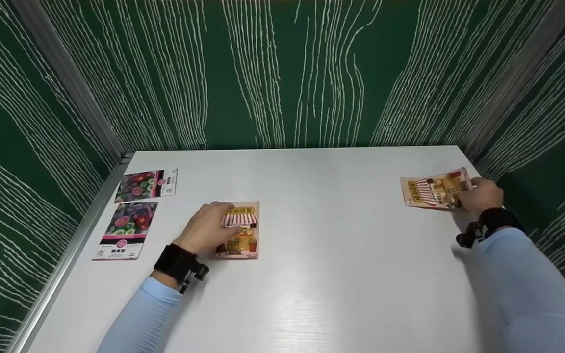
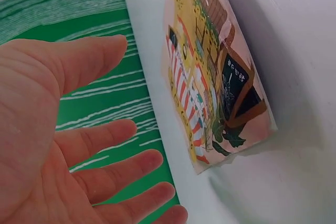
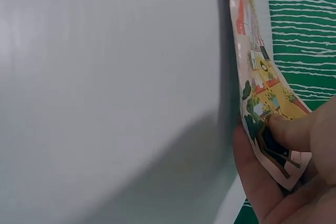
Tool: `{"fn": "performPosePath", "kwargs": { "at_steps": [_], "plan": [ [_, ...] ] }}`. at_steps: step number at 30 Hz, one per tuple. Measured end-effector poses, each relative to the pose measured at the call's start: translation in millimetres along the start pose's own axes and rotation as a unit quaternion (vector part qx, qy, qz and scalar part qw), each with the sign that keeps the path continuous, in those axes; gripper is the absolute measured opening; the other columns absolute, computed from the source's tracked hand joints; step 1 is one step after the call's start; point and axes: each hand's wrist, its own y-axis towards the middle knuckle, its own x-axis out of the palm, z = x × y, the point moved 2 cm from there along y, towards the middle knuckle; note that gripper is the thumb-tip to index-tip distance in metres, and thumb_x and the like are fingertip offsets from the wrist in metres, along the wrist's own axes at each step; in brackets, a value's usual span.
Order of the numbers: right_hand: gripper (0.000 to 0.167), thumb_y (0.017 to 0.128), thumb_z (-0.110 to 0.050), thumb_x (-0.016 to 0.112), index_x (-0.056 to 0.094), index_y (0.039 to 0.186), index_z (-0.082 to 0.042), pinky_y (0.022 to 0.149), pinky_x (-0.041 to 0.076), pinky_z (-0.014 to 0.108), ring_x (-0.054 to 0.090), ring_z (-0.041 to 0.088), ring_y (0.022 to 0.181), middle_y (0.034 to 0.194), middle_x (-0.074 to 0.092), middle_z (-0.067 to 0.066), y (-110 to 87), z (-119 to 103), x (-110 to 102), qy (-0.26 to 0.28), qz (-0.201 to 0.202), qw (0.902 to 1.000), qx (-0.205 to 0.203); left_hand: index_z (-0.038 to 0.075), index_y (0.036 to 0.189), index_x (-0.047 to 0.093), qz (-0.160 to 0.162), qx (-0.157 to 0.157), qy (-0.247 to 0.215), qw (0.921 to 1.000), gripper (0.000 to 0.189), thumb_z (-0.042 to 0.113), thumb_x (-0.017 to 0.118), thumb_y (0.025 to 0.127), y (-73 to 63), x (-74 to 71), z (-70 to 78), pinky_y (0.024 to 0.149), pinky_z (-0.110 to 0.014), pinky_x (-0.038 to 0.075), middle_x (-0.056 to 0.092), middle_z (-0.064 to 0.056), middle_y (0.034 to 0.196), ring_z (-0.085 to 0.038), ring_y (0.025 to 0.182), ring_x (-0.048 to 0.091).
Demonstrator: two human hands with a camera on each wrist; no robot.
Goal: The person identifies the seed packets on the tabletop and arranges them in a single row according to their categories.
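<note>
White laminate, by its look, faced the table (image 1: 321, 274). At the table's right edge, the right hand (image 1: 483, 196) pinched one end of an awning packet (image 1: 432, 190), thumb above, fingers beneath; I judged this grip raised the limp end clear of the surface. Left of the table's middle, the left hand (image 1: 206, 228) had its fingers spread, gripping nothing, beside a matching packet (image 1: 248, 241). Toward the table's left edge I recorded one flower packet (image 1: 140, 185) near a second flower packet (image 1: 126, 228), perhaps paired for their alike pictures.
</note>
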Motion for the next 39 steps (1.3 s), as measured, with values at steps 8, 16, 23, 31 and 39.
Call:
{"fn": "performPosePath", "kwargs": {
  "at_steps": [8, 16, 23, 31, 39],
  "plan": [
    [0.074, 0.107, -0.016, 0.054, 0.027, 0.169, 0.016, 0.112, 0.051, 0.057, 0.045, 0.051, 0.136, 0.164, 0.039, 0.044, -0.2, -8.1, -5.6, 0.043, -0.033, 0.9979, 0.035, 0.0, 0.157, 0.061, 0.005, 0.017, 0.013, 0.9998, 0.069, 0.037, 0.081, 0.103, 2.6, -1.0, 0.7, 0.124, -0.061, 0.05, 0.069, -0.024, 0.151, -0.042, 0.142, 0.064],
    [0.076, 0.107, -0.018, 0.055, 0.026, 0.169, 0.017, 0.12, 0.049, 0.058, 0.042, 0.052, 0.145, 0.167, 0.036, 0.045, 1.7, -15.3, -5.3, 0.049, -0.027, 0.9981, 0.027, -0.003, 0.156, 0.061, 0.013, 0.021, 0.006, 0.9997, 0.069, 0.038, 0.079, 0.104, 4.5, -2.8, 1.7, 0.12, -0.061, 0.053, 0.071, -0.026, 0.148, -0.042, 0.136, 0.066],
    [0.071, 0.107, -0.013, 0.057, 0.033, 0.168, 0.014, 0.095, 0.059, 0.038, 0.047, 0.046, 0.142, 0.165, 0.04, 0.042, 3.3, -31.5, 2.3, 0.06, -0.018, 0.998, 0.012, -0.003, 0.156, 0.06, 0.012, 0.01, 0.0, 0.9999, 0.069, 0.038, 0.079, 0.104, 2.5, -1.6, 2.3, 0.121, -0.059, 0.053, 0.072, -0.025, 0.147, -0.041, 0.137, 0.067],
    [0.069, 0.107, -0.011, 0.059, 0.035, 0.167, 0.012, 0.067, 0.051, 0.015, 0.048, 0.045, 0.144, 0.165, 0.041, 0.041, -1.4, -47.7, 10.2, 0.083, -0.019, 0.9964, -0.003, 0.001, 0.162, 0.055, 0.005, -0.005, -0.008, 0.9999, 0.072, 0.039, 0.078, 0.105, 1.8, -1.0, 5.3, 0.125, -0.061, 0.05, 0.067, -0.024, 0.154, -0.04, 0.142, 0.063],
    [0.063, 0.109, -0.008, 0.059, 0.039, 0.165, 0.013, 0.072, 0.068, 0.023, 0.068, 0.038, 0.12, 0.156, 0.048, 0.041, -8.8, -64.6, 16.3, 0.116, -0.019, 0.9923, -0.037, 0.003, 0.164, 0.053, 0.002, -0.009, -0.011, 0.9999, 0.074, 0.04, 0.078, 0.105, 1.9, -0.1, 7.5, 0.127, -0.061, 0.048, 0.065, -0.024, 0.158, -0.041, 0.146, 0.062]
  ]
}}
